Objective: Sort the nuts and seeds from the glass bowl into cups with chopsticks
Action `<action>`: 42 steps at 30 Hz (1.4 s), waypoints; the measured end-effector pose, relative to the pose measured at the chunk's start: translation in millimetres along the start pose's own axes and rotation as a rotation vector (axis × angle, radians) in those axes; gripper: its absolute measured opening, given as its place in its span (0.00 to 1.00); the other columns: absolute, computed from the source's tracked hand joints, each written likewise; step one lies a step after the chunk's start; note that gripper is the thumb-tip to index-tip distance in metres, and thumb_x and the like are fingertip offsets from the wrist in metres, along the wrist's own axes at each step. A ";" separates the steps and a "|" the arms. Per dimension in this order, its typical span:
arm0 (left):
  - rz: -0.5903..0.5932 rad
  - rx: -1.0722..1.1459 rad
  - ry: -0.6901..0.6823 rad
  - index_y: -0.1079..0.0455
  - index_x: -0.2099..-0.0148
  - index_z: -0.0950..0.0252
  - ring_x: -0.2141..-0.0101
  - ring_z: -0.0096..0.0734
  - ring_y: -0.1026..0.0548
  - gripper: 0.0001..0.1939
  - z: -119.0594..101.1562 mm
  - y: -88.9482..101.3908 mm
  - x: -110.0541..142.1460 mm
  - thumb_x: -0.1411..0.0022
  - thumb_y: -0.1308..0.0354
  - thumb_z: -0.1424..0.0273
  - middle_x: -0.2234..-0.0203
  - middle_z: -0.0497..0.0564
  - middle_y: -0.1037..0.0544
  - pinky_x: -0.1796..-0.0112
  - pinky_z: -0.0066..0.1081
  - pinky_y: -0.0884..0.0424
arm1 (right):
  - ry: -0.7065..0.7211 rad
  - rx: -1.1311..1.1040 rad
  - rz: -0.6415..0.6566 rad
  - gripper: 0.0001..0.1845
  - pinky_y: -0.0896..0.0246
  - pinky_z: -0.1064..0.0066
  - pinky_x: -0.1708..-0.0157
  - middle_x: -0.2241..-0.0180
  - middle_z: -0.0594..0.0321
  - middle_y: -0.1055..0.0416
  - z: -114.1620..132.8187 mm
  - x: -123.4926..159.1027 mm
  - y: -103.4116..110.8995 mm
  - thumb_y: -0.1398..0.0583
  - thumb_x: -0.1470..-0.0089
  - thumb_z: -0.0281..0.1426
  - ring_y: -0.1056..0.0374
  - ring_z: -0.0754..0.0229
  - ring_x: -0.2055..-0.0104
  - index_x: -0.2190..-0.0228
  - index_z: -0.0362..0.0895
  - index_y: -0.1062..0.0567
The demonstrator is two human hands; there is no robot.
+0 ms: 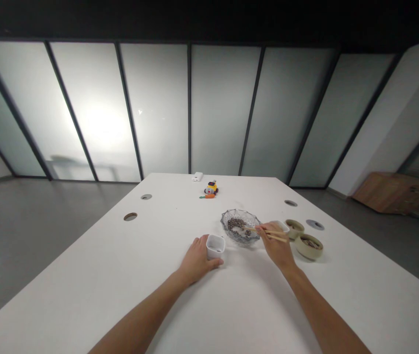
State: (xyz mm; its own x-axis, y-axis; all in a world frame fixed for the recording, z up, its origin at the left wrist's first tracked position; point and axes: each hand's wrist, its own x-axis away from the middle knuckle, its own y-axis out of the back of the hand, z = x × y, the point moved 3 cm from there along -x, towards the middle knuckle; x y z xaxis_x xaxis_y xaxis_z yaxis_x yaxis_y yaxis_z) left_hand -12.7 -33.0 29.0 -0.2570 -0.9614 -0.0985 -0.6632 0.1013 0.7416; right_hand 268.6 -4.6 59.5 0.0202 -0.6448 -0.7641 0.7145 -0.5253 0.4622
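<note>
My left hand [199, 259] is wrapped around a small white square cup [215, 251] standing on the table; a small dark spot shows inside it. In my right hand [276, 246] is a pair of wooden chopsticks [277, 237], their tips reaching into a clear faceted glass bowl [241, 240]. Small dark brown round pieces [236, 223], too small to name, lie in that bowl, mostly toward its left and far side. Partly hidden behind my right hand is another white container [282, 225].
Two olive-green round bowls stand to the right, the nearer bowl [309, 252] holding brownish pieces. Farther back are a yellow toy car [211, 187], an orange carrot-shaped item [208, 196] and a white box [197, 176]. Round cable holes [130, 216] open in the white table [165, 216].
</note>
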 end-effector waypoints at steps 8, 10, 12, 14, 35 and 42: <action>-0.001 0.003 0.009 0.33 0.43 0.62 0.46 0.49 0.28 0.29 0.6 0.0 -0.4 0.43 0.31 0.60 0.48 0.57 0.24 0.47 0.39 0.33 | -0.014 0.001 -0.039 0.26 0.31 0.57 0.61 0.70 0.58 0.23 1.0 0.0 3.2 0.46 0.32 0.53 0.27 0.51 0.66 0.69 0.48 0.21; 0.003 0.004 0.013 0.33 0.42 0.62 0.46 0.49 0.28 0.29 0.0 0.3 -0.4 0.43 0.31 0.60 0.48 0.57 0.24 0.47 0.39 0.33 | -0.016 0.013 -0.046 0.26 0.31 0.57 0.61 0.71 0.58 0.23 1.8 -0.5 3.5 0.45 0.32 0.53 0.28 0.51 0.66 0.70 0.48 0.22; 0.009 0.004 0.012 0.33 0.42 0.62 0.46 0.49 0.28 0.29 -1.0 0.8 -0.2 0.43 0.31 0.60 0.48 0.57 0.24 0.47 0.39 0.33 | -0.012 0.019 -0.037 0.27 0.32 0.57 0.62 0.71 0.58 0.23 3.0 -0.9 2.9 0.45 0.33 0.54 0.28 0.51 0.66 0.71 0.48 0.22; 0.007 0.003 0.007 0.33 0.43 0.62 0.45 0.49 0.29 0.29 -2.0 1.4 0.1 0.43 0.31 0.60 0.48 0.57 0.24 0.46 0.39 0.34 | 0.006 0.017 -0.021 0.27 0.32 0.57 0.61 0.71 0.58 0.23 4.5 -1.0 1.9 0.46 0.33 0.55 0.28 0.51 0.66 0.71 0.48 0.22; 0.010 -0.006 0.011 0.33 0.42 0.62 0.46 0.49 0.28 0.29 -0.3 0.3 -1.0 0.43 0.31 0.60 0.48 0.57 0.24 0.46 0.39 0.33 | -0.034 -0.008 -0.013 0.29 0.31 0.56 0.61 0.71 0.57 0.23 0.9 -0.7 1.8 0.45 0.34 0.56 0.28 0.51 0.66 0.71 0.48 0.22; 0.003 0.000 0.022 0.33 0.42 0.62 0.46 0.49 0.28 0.30 -1.6 1.4 -0.1 0.44 0.30 0.60 0.48 0.56 0.24 0.47 0.39 0.33 | -0.001 -0.002 0.024 0.28 0.31 0.57 0.59 0.70 0.58 0.23 -0.5 0.1 0.9 0.46 0.33 0.56 0.28 0.51 0.65 0.70 0.49 0.22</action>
State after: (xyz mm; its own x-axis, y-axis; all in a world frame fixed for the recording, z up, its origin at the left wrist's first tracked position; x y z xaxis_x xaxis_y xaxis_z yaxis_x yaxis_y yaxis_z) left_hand -12.5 -33.2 31.0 -0.2438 -0.9664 -0.0814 -0.6622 0.1046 0.7420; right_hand 269.6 -4.9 59.6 0.0368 -0.6575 -0.7525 0.7152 -0.5086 0.4794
